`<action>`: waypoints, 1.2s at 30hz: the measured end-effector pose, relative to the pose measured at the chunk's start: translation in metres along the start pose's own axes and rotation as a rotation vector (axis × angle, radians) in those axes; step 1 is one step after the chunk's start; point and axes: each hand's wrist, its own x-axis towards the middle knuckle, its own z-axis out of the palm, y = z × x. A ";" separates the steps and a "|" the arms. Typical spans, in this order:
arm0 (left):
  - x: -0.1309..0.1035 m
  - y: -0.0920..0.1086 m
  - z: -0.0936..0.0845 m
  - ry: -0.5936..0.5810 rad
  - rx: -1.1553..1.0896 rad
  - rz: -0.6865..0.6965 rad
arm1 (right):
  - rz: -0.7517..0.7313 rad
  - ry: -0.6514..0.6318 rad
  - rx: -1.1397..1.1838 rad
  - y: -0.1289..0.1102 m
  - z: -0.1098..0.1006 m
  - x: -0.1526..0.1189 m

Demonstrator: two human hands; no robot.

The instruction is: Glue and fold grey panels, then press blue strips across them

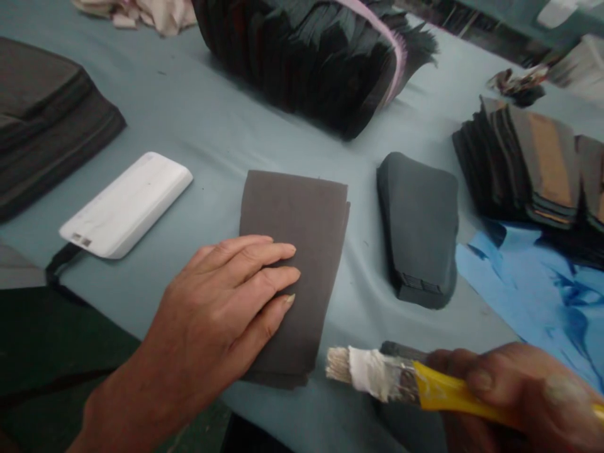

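My left hand (226, 302) lies flat across a small stack of dark grey-brown rectangular sheets (302, 214), its fingers stretched to the right over the middle of the top sheet. The sheets overlap slightly unevenly at their right and lower edges. My right hand (519, 390) is closed around the yellow handle of a paintbrush (372, 374). White wrapping covers part of the metal band, and the pale bristles point left, near the lower right corner of the stack. Beneath the brush, a dark piece (410, 415) is partly hidden by my right hand.
A white power bank (127, 204) with a black cable lies left. Dark, smooth-faced stacked pieces (419, 226) sit right. Behind are a strapped black bundle (306, 63), dark folded material (51, 119), more stacked pieces (533, 163) and blue sheeting (542, 302). The table edge runs along the lower left.
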 end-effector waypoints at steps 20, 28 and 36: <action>0.001 0.001 0.003 0.028 -0.095 -0.053 | -0.115 0.229 0.007 -0.026 0.069 -0.028; -0.001 0.001 0.007 0.054 -0.071 -0.040 | -0.124 0.224 -0.063 -0.026 0.067 -0.021; -0.003 0.001 0.007 0.076 -0.082 -0.046 | -0.335 0.040 -0.159 -0.021 0.055 0.004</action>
